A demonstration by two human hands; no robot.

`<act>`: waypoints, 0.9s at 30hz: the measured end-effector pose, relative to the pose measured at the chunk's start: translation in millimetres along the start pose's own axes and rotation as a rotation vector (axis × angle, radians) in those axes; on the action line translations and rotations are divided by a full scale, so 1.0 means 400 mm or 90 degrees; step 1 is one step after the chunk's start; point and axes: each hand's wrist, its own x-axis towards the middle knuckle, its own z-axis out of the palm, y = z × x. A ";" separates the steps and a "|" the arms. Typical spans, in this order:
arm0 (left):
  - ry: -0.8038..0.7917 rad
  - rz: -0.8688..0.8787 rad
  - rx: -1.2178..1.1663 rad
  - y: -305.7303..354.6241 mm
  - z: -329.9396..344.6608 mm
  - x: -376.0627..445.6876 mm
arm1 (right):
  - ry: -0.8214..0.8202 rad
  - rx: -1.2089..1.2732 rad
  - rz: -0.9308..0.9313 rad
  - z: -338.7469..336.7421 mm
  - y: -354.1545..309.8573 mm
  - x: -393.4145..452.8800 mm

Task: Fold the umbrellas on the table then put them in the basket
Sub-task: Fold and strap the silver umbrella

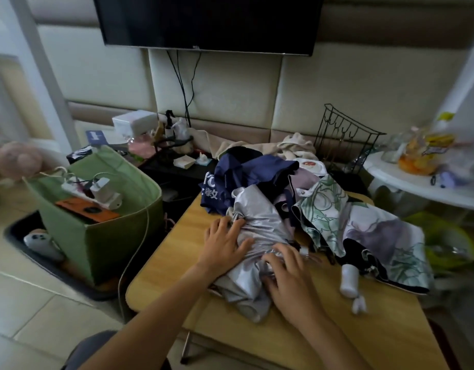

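A wooden table (161,273) fills the near middle, heaped with loose umbrellas. The floral umbrella (382,231) sprawls on its right side, the navy umbrella (251,169) lies at its far edge, and the silver umbrella (259,222) is bunched at the centre. Left of the table, on the floor, stands the green basket (110,244). The left hand (225,244) presses the silver cloth with fingers spread flat; the right hand (289,279) curls its fingers into the nearer folds.
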 end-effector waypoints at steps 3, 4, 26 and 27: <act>-0.100 0.055 -0.058 -0.034 -0.022 0.030 | -0.006 -0.025 0.025 -0.008 0.001 0.065; -0.100 0.074 -0.073 -0.046 -0.023 0.039 | 0.000 -0.034 0.029 -0.009 -0.001 0.081; -0.080 -0.167 -0.337 0.044 -0.178 -0.164 | -0.124 0.121 -0.064 -0.114 -0.064 0.007; -0.098 -0.144 -0.326 0.034 -0.182 -0.169 | -0.112 0.098 -0.072 -0.104 -0.072 -0.001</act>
